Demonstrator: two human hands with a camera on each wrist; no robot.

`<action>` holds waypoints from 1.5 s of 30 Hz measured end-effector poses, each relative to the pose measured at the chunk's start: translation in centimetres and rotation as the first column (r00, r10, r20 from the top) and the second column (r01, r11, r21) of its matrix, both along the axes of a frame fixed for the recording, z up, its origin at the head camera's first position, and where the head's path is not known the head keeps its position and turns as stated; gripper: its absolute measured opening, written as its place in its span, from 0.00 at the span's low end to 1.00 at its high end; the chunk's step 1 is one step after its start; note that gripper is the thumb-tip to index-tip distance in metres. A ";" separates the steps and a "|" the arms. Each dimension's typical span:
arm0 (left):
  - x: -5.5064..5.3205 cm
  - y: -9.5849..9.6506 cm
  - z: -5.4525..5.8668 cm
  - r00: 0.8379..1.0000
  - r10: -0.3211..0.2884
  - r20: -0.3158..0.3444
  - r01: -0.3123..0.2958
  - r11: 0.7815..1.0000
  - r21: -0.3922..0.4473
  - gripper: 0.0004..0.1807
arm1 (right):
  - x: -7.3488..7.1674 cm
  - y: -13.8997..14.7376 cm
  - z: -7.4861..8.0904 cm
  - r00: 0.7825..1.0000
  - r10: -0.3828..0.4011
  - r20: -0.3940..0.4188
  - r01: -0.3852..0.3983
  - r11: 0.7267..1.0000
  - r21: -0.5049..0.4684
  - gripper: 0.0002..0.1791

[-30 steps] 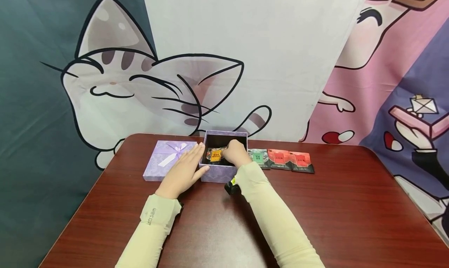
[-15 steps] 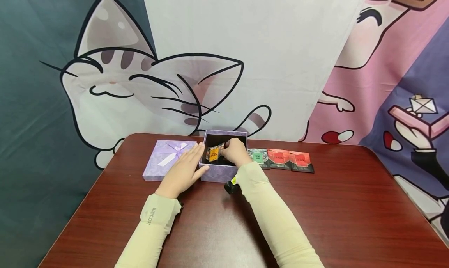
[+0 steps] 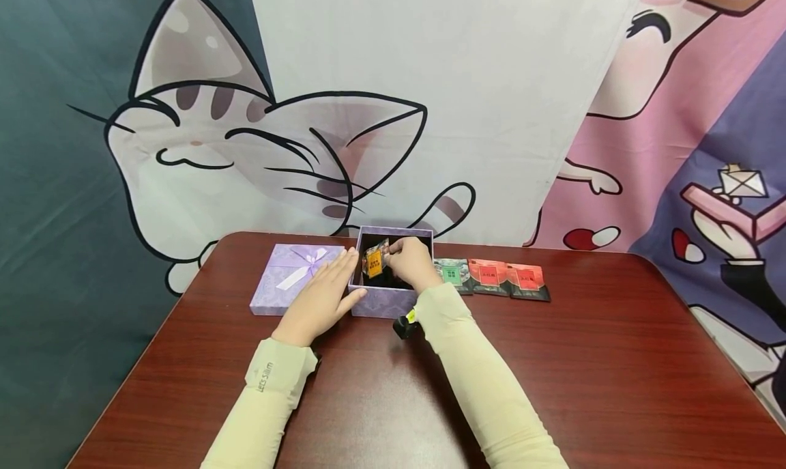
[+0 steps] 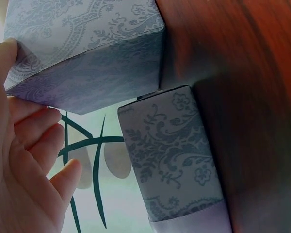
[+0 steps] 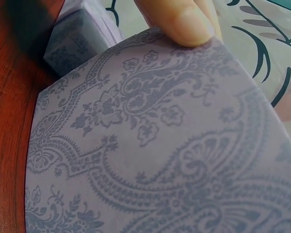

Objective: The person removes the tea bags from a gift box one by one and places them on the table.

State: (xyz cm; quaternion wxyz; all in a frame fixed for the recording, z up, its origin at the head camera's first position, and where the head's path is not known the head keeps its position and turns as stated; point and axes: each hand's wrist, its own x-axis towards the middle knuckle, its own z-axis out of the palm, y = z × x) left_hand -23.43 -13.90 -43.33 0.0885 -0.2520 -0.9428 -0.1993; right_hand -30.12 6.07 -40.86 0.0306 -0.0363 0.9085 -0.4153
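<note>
In the head view a purple patterned gift box (image 3: 382, 304) stands uncovered on the table, dark inside. My left hand (image 3: 322, 295) lies against its left side with straight fingers, the thumb at the front. From the left wrist, that hand (image 4: 29, 160) shows at the corner of the box (image 4: 97, 68). Inside the box opening, my right hand (image 3: 414, 263) pinches a small dark packet with an orange label (image 3: 374, 264), tilted upright. The right wrist view shows mostly the box wall (image 5: 136, 121) with a thumb (image 5: 194, 29) at its edge; the right fingers are hidden there.
Left of the box lies its purple lid (image 3: 276, 278) with a ribbon bow, partly behind my left hand. To the right, a green packet (image 3: 451, 276) and two red packets (image 3: 487, 278) lie in a row. A printed cat cloth (image 3: 196, 162) hangs behind the table (image 3: 589, 360).
The orange-labelled packet has tipped from lying flatter in the box to nearly upright, raised slightly by my right hand. My left hand stays in place.
</note>
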 end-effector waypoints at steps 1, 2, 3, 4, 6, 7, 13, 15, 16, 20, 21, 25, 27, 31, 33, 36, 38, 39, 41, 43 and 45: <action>0.0 0.0 0.0 1.000 -0.001 -0.001 0.001 1.000 0.000 0.39 | 0.0 0.0 0.1 1.000 -0.005 -0.009 0.005 1.000 -0.011 0.09; 0.0 0.0 0.1 1.000 -0.001 0.001 0.001 1.000 0.002 0.39 | 0.1 0.0 0.1 1.000 -0.011 -0.022 0.011 1.000 -0.014 0.09; 0.0 0.0 0.1 1.000 -0.002 0.000 0.002 1.000 0.003 0.39 | 0.1 0.0 0.2 0.999 -0.016 -0.035 0.015 1.000 -0.014 0.09; 0.0 0.0 0.1 1.000 -0.002 -0.001 0.002 1.000 0.003 0.39 | 0.1 0.0 0.2 0.999 -0.020 -0.047 0.019 1.000 -0.014 0.09; 0.0 0.0 0.1 1.000 -0.004 -0.006 0.004 1.000 0.007 0.40 | 0.3 0.0 0.3 0.997 -0.025 -0.073 0.024 1.000 -0.011 0.08; 0.0 0.0 0.1 1.000 -0.006 -0.008 0.006 1.000 0.009 0.40 | 0.3 0.0 0.4 0.996 -0.027 -0.087 0.026 1.000 -0.010 0.08; 0.0 0.0 0.2 1.000 -0.006 -0.010 0.006 1.000 0.014 0.40 | 0.6 -0.1 0.8 0.984 -0.036 -0.177 0.033 0.999 -0.016 0.07; 0.0 0.1 0.2 1.000 -0.007 -0.011 0.008 1.000 0.016 0.40 | 0.7 -0.1 0.8 0.979 -0.044 -0.201 0.039 0.999 -0.029 0.06; 0.0 0.1 0.2 1.000 -0.008 -0.013 0.009 1.000 0.016 0.40 | 0.7 -0.1 0.8 0.975 -0.047 -0.215 0.040 0.999 -0.036 0.06; 0.0 0.1 0.3 1.000 -0.011 -0.014 0.011 1.000 0.014 0.39 | 0.8 -0.1 0.8 0.960 -0.057 -0.275 0.039 0.997 -0.072 0.05; 0.0 0.0 0.4 1.000 -0.010 -0.014 0.011 1.000 0.013 0.39 | 0.8 0.0 0.7 0.954 -0.061 -0.294 0.040 0.996 -0.079 0.05; 0.0 0.1 0.4 1.000 -0.011 -0.011 0.011 1.000 0.016 0.39 | 0.8 0.1 0.6 0.936 -0.091 -0.340 0.045 0.989 -0.139 0.06; 0.0 0.1 0.3 1.000 -0.011 -0.012 0.011 1.000 0.018 0.39 | 0.7 0.2 0.5 0.926 -0.109 -0.362 0.050 0.984 -0.169 0.06; -0.1 0.2 0.1 1.000 -0.013 -0.013 0.013 1.000 0.018 0.40 | 0.9 0.4 0.6 0.904 -0.127 -0.408 0.040 0.976 -0.215 0.07; -0.1 0.2 0.0 1.000 -0.013 -0.013 0.013 1.000 0.018 0.40 | 1.1 0.6 0.6 0.894 -0.121 -0.431 0.022 0.974 -0.227 0.07; -0.1 0.1 -0.1 1.000 -0.007 -0.003 0.007 1.000 0.017 0.40 | 1.4 0.9 0.5 0.881 -0.100 -0.461 -0.009 0.973 -0.229 0.06; -0.1 0.1 -0.2 1.000 -0.003 0.001 0.003 1.000 0.019 0.40 | 1.9 1.3 0.6 0.874 -0.096 -0.476 -0.025 0.970 -0.241 0.06; -0.1 0.1 -0.1 1.000 -0.001 0.005 0.000 1.000 0.020 0.40 | 2.1 1.5 0.6 0.871 -0.101 -0.480 -0.027 0.967 -0.252 0.06; -0.1 0.1 -0.1 1.000 0.002 0.007 -0.002 1.000 0.019 0.40 | 2.5 1.9 0.6 0.864 -0.118 -0.489 -0.023 0.961 -0.274 0.06; -0.1 0.1 -0.1 1.000 0.002 0.009 -0.002 1.000 0.016 0.40 | 2.9 2.4 0.7 0.862 -0.140 -0.487 -0.016 0.953 -0.303 0.05; -0.1 0.1 -0.1 1.000 0.004 0.013 -0.004 1.000 0.010 0.40 | 3.4 2.9 0.9 0.865 -0.163 -0.474 -0.002 0.944 -0.329 0.04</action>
